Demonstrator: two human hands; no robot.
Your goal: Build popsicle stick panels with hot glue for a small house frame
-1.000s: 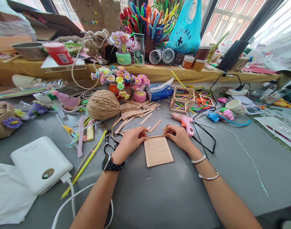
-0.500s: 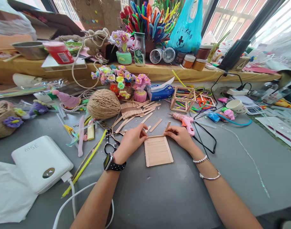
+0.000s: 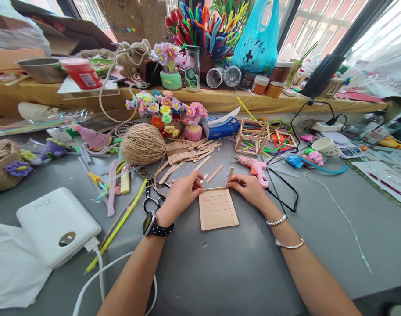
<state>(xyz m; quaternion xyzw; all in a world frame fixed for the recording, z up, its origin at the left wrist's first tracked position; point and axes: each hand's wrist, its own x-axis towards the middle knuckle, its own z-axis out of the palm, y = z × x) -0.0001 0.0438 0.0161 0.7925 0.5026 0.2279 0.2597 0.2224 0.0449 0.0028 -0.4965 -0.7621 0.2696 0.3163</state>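
Left hand (image 3: 182, 195), watch on wrist, fingers curled, tips pinching the top left corner of the stick panel (image 3: 217, 209); right hand (image 3: 249, 188) does the same at the top right corner, fingers closed on the panel's top edge w/ a loose stick (image 3: 230, 174) poking up beside the thumb. Panel = flat popsicle sticks side by side w/ a stick down each side, lying on the grey table (image 3: 220, 272) about mid-way, nearer the front edge than the back.

L to R across the table: white power bank (image 3: 57, 224) near the front left corner w/ white cable (image 3: 98, 274) off it; yellow pipe cleaner (image 3: 121, 224) slanting beside it; scissors (image 3: 151, 197) just left of the left hand; twine ball (image 3: 142, 144) further back; pile of spare sticks (image 3: 184, 154) behind both hands; stick cube frame (image 3: 252, 137) back-right of them; pink glue gun (image 3: 255, 167) just beyond the right hand, black cord (image 3: 286, 193) looping off it; white cup (image 3: 325, 146) toward the right edge
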